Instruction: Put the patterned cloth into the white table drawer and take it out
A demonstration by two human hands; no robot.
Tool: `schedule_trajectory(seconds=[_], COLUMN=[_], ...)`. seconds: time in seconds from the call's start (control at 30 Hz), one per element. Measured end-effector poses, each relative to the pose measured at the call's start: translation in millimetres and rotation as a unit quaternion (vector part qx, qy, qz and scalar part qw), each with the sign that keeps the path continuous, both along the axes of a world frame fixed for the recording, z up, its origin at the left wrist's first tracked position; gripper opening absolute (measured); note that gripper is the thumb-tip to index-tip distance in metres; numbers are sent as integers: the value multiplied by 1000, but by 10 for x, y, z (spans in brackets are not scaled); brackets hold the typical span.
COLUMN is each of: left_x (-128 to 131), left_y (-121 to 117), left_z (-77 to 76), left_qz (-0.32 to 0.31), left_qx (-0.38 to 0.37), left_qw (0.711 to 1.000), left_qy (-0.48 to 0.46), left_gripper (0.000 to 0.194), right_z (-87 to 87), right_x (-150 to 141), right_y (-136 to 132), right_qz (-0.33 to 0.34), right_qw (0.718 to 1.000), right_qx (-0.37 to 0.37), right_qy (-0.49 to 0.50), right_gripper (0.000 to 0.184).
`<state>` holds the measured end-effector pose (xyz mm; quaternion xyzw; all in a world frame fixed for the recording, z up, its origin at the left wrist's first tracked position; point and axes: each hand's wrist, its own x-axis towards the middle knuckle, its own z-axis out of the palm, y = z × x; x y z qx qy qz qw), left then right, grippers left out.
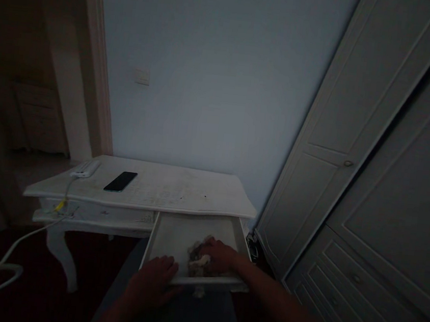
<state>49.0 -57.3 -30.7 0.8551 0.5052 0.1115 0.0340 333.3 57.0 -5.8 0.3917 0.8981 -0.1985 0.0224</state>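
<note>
A white drawer (pixel 177 229) is pulled out from the table, over the lap. My left hand (pixel 154 277) is at its front left corner, fingers curled over the edge and thumb in front. Inside the drawer, my right hand (pixel 220 256) presses down on a crumpled pale cloth (pixel 198 268), its fingers closed around part of it. The cloth lies against the drawer bottom, near the front panel. A small knob (pixel 199 292) sticks out below my hands on the drawer front.
The white table (pixel 181 185) bears a dark phone (pixel 121 181) and a white power strip (pixel 85 169). A white cable (pixel 18 243) hangs off its left side. On the right stands a tall wardrobe (pixel 323 157). A wall switch (pixel 142 76) sits above the table.
</note>
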Motion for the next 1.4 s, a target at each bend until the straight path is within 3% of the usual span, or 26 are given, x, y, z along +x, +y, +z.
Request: schedule_trajectory(seconds=[0.13, 0.23, 0.4, 0.5, 0.57, 0.73, 0.83, 0.93, 1.0, 1.07, 1.17, 1.23, 1.27, 1.33, 1.4], left_x=[78, 85, 63, 68, 82, 95, 59, -39, -131, -197, -161, -83, -62, -122, -346], left_y=[-3, 7, 7, -29, -49, -14, 24, 16, -9, -32, -47, -38, -25, 26, 111], left_z=[23, -23, -86, -13, 44, 4, -54, -42, -14, 8, 35, 73, 102, 179, 257], left_qz=[-1, -1, -7, 9, 14, -10, 0, 70, 126, 177, 226, 235, 238, 261, 310], left_qx=[-16, -6, 12, 35, 49, 115, 161, 143, 118, 91, 44, 14, 8, 34, 105], left_qw=[1000, 1000, 1000, 997, 995, 986, 963, 933, 909, 879, 809, 763, 747, 728, 705], left_qy=[13, 10, -18, -64, -82, -119, -215, -322, -380, -433, -541, -602, -620, -633, -630], left_gripper=[36, 34, 32, 20, 21, 27, 26, 23, 24, 36, 66, 78, 80, 82, 90], right_z=[25, 33, 10, -39, -71, -115, -98, -45, 0, 56, 191, 325, 396, 506, 519], right_x=[269, 168, -515, -1051, -1373, -1817, -1687, -1335, -1118, -1012, -1098, -1226, -1273, -1281, -1158], right_y=[58, 204, 554, 642, 608, 310, 129, 19, -32, -101, -302, -485, -574, -724, -821], right_qz=[-142, -236, -370, -394, -364, -167, -84, 44, 80, 40, -16, 21, 55, 105, 83], right_qw=[986, 964, 916, 910, 924, 984, 995, 999, 994, 980, 898, 846, 836, 846, 889], right_qx=[76, 117, 151, 131, 114, 60, 50, 16, -24, -69, -138, -169, -172, -147, -71], right_qy=[-34, -33, -27, -14, 1, 24, 10, 19, 66, 181, 418, 506, 518, 502, 446], right_gripper=[58, 52, 48, 54, 58, 88, 81, 66, 59, 58, 66, 72, 77, 84, 86])
